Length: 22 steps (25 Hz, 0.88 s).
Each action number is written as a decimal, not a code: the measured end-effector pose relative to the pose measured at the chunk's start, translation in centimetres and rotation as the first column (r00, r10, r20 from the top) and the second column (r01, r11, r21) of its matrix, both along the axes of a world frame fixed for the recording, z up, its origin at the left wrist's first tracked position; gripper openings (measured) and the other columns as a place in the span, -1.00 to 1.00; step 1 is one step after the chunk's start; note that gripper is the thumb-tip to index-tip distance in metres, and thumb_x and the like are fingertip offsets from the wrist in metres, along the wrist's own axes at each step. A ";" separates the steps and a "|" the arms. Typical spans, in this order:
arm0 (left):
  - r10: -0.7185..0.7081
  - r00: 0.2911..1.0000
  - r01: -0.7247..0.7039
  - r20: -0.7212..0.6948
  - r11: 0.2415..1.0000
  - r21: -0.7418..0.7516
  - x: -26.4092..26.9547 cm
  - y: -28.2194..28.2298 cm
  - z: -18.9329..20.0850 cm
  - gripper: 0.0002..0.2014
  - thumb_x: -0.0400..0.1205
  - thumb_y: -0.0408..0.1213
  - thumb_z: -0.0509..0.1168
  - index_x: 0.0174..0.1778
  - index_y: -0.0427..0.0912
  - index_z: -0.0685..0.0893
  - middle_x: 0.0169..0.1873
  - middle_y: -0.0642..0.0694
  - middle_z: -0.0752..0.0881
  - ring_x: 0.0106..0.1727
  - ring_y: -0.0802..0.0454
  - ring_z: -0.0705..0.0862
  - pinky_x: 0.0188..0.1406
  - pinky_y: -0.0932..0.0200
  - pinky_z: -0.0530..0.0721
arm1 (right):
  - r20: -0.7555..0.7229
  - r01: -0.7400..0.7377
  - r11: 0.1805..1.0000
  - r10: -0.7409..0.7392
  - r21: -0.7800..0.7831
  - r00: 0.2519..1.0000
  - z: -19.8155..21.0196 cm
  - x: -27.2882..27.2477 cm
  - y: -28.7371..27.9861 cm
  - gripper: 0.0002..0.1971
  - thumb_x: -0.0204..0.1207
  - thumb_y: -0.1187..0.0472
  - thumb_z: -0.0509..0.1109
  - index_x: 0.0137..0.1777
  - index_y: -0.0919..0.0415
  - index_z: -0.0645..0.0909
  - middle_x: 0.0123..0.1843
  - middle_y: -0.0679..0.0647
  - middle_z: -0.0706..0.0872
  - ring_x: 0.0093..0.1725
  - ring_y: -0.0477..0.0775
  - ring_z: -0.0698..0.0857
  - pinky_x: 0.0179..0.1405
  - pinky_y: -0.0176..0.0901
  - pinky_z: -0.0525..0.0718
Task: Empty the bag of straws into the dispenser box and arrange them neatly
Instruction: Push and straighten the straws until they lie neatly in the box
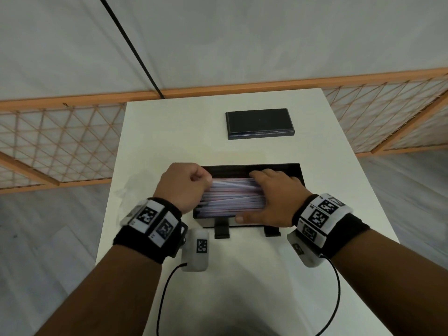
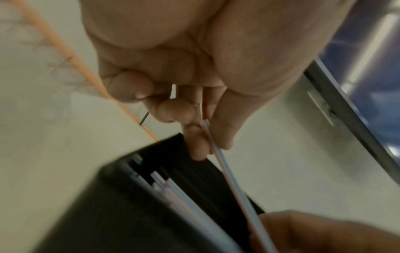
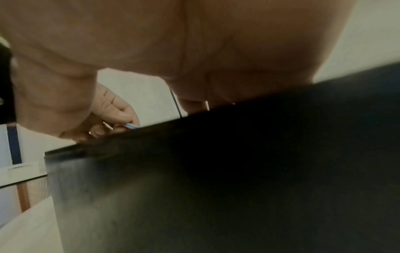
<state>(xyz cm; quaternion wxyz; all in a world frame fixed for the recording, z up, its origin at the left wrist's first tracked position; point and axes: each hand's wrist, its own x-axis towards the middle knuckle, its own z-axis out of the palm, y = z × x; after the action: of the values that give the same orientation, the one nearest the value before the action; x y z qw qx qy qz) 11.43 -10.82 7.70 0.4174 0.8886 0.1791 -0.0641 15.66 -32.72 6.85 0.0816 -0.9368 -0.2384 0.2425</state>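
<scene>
The black dispenser box [image 1: 297,170] stands open on the white table [image 1: 169,132], with a layer of striped straws [image 1: 232,197] lying lengthwise inside. My left hand [image 1: 184,185] is curled at the box's left end. In the left wrist view, thumb and forefinger of that left hand [image 2: 207,131] pinch a single straw [image 2: 227,172] that slants over the box [image 2: 108,214]. My right hand [image 1: 278,197] lies flat on the straws' right ends, fingers straight, thumb along the front wall. The right wrist view shows only the palm of the right hand [image 3: 194,42] above the box's dark wall [image 3: 238,179].
A black lid [image 1: 259,123] lies flat on the table behind the box. Something faint and clear, perhaps the plastic bag [image 1: 131,190], lies left of the box. Wooden lattice screens [image 1: 60,144] stand on both sides of the narrow table. Cables hang from both wrists.
</scene>
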 end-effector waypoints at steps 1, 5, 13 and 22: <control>-0.050 0.999 0.048 0.020 0.994 0.101 -0.2 -0.2 -0.2 -0.91 0.62 -0.11 0.44 -0.12 0.00 0.81 -0.14 0.03 0.78 -0.02 0.04 0.72 -0.08 0.23 0.52 | -0.007 -0.006 0.999 0.006 -0.044 1.000 -0.1 0.0 0.1 0.14 -0.04 -0.74 0.17 0.51 -0.07 0.30 0.38 -0.07 0.51 0.34 0.10 0.50 0.41 0.22 0.45; 0.028 0.969 -0.037 0.245 0.999 0.035 -0.7 -1.4 -1.0 -0.37 0.62 0.30 0.07 0.33 -0.11 0.68 0.22 -0.06 0.61 0.28 0.03 0.56 0.42 -0.06 0.50 | -0.033 -0.031 0.984 0.026 -0.178 0.999 -0.9 0.3 1.2 0.26 -0.14 -0.78 0.18 0.55 -0.04 0.27 0.40 -0.02 0.50 0.37 0.17 0.49 0.45 0.29 0.40; -0.278 0.954 0.233 0.111 0.923 0.307 -2.0 -1.8 -5.8 -0.14 0.63 0.37 -0.34 0.72 -0.05 0.30 0.75 -0.15 0.20 0.74 -0.20 0.17 0.71 -0.19 0.18 | 0.003 -0.147 0.950 0.154 -0.275 0.988 -1.6 -0.1 2.5 0.17 -0.07 -0.74 0.21 0.53 -0.09 0.31 0.36 0.02 0.47 0.36 0.21 0.44 0.45 0.37 0.32; -0.383 0.910 0.286 0.159 0.858 0.427 -3.8 -2.0 -2.9 -0.13 0.42 0.44 0.15 0.47 -0.16 0.55 0.53 -0.19 0.50 0.56 -0.22 0.43 0.50 -0.29 0.46 | -0.079 -0.128 0.971 0.114 -0.203 0.990 -2.1 -2.3 2.2 -0.10 0.16 -0.48 0.35 0.48 -0.07 0.30 0.37 -0.06 0.56 0.34 0.19 0.55 0.40 0.34 0.41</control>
<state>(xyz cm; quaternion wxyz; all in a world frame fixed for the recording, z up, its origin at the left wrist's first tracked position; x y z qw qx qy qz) 7.61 -12.78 4.84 0.2308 0.9727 -0.0214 0.0084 13.38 -30.54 4.79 -0.0237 -0.9154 -0.2654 0.3017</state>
